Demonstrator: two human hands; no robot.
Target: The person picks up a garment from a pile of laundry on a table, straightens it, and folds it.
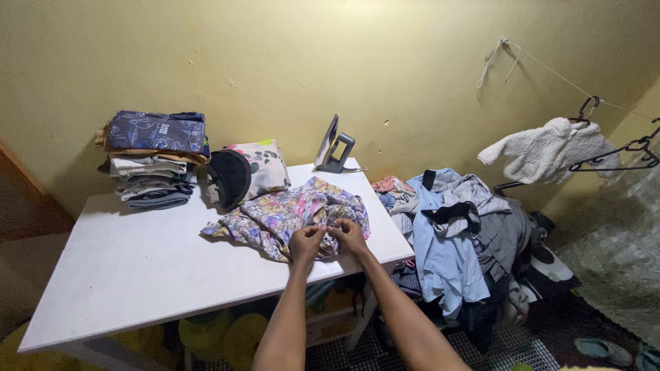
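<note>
— What's the room like from where you stand?

— Small and plain. A yellow plastered wall [275, 62], matt and a little scuffed, with a white desk [137, 268] pushed toward it. The desk top is flat, painted, faintly streaked. Under it, metal mesh flooring [522, 350].

— And on the desk?

— At ten o'clock, a stack of folded clothes [155, 161], soft layers, dark blue patterned cloth on top. At twelve, a spotted cushion [261, 168] with a round black cap [229, 178] leaning on it. At one o'clock an iron [332, 148] stands on its heel, hard and grey.

— Where is the cloth being handled?

— The floral garment [289, 213] lies crumpled at the desk's centre-right, thin fabric in pinks, yellows and blues, full of folds. Both hands are at its near edge, at five o'clock.

— How are they holding it?

— The left hand [306, 242] has a narrow grip, fingers pinching a fold of the garment. The right hand [349, 235] does the same just beside it, almost touching.

— To the right?

— At three o'clock a heap of unfolded laundry [454, 233], pale blue and grey shirts, limp and draped. Above it a fluffy white jacket [546, 154] hangs from a hanger on a line.
</note>
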